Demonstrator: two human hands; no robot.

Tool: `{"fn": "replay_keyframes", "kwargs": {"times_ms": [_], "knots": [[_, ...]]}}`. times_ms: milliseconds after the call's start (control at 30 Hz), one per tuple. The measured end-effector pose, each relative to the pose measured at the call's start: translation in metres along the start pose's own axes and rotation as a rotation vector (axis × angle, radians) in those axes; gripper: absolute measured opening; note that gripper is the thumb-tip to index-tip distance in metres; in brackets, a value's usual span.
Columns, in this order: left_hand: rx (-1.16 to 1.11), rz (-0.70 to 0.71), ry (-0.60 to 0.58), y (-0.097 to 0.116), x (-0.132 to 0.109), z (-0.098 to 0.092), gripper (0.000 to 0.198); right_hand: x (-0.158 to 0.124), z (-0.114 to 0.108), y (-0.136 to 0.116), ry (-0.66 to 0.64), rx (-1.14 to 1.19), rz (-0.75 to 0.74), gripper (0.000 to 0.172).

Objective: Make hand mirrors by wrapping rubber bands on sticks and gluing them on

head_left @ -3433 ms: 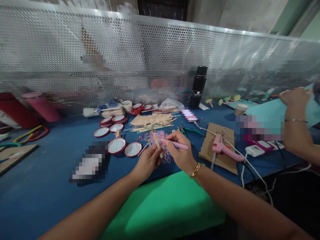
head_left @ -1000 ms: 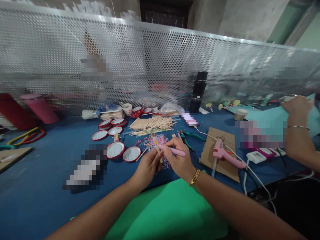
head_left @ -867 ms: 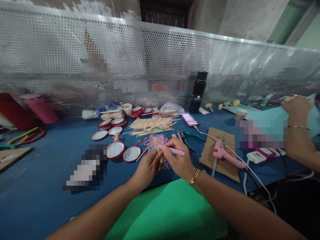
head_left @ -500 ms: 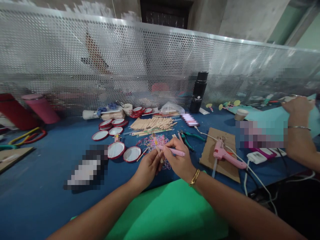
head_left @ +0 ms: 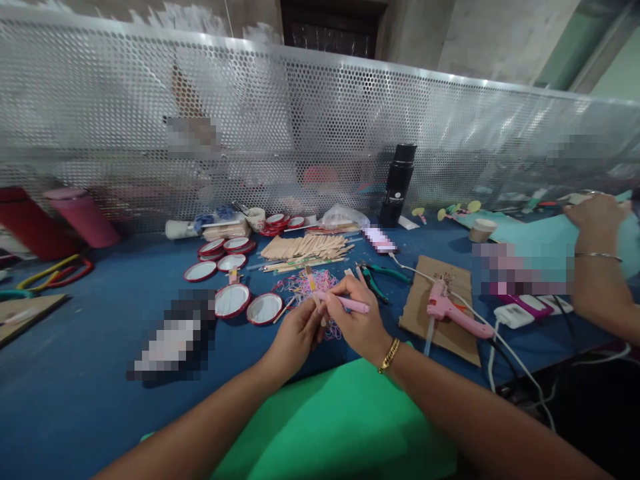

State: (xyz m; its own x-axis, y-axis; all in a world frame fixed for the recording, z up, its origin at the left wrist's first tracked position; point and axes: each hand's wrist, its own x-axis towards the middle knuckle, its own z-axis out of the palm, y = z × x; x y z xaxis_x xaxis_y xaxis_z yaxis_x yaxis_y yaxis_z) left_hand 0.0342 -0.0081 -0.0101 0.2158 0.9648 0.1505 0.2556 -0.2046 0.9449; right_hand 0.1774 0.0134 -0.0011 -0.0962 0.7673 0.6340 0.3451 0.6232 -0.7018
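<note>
Between the fingers of my left hand is a wooden craft stick, held upright with a yellow patch on its upper part. My right hand is closed around a pink marker, its tip against or very near the stick; the exact contact is too small to tell. Just behind my hands lies a tangle of pastel elastic bands. A heap of craft sticks sits farther back. Two round red-rimmed lids lie left of my left hand.
A pink glue gun rests on cardboard at the right, with teal-handled pliers nearby. A black bottle stands by the perforated metal screen. Green material is below my forearms. Another person's arm reaches in at far right.
My hands keep almost the same position, with the stick and the marker still held. No clear movement shows on the table.
</note>
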Motion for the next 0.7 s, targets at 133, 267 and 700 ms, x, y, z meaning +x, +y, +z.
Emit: {"fn": "replay_keyframes", "kwargs": {"times_ms": [133,267,700], "knots": [[-0.022,-0.040,0.009,0.0003,-0.0007,-0.0004,0.036,0.0006,-0.0027,0.0004,0.002,-0.008,0.031,0.011],[-0.010,-0.040,0.017,0.0002,-0.0003,0.0002,0.034,0.0008,-0.0044,-0.0011,0.017,0.003,0.050,0.010],[-0.004,-0.050,0.015,0.0010,-0.0010,0.0003,0.032,0.0015,-0.0036,0.0015,0.032,0.011,0.062,0.010]]}}
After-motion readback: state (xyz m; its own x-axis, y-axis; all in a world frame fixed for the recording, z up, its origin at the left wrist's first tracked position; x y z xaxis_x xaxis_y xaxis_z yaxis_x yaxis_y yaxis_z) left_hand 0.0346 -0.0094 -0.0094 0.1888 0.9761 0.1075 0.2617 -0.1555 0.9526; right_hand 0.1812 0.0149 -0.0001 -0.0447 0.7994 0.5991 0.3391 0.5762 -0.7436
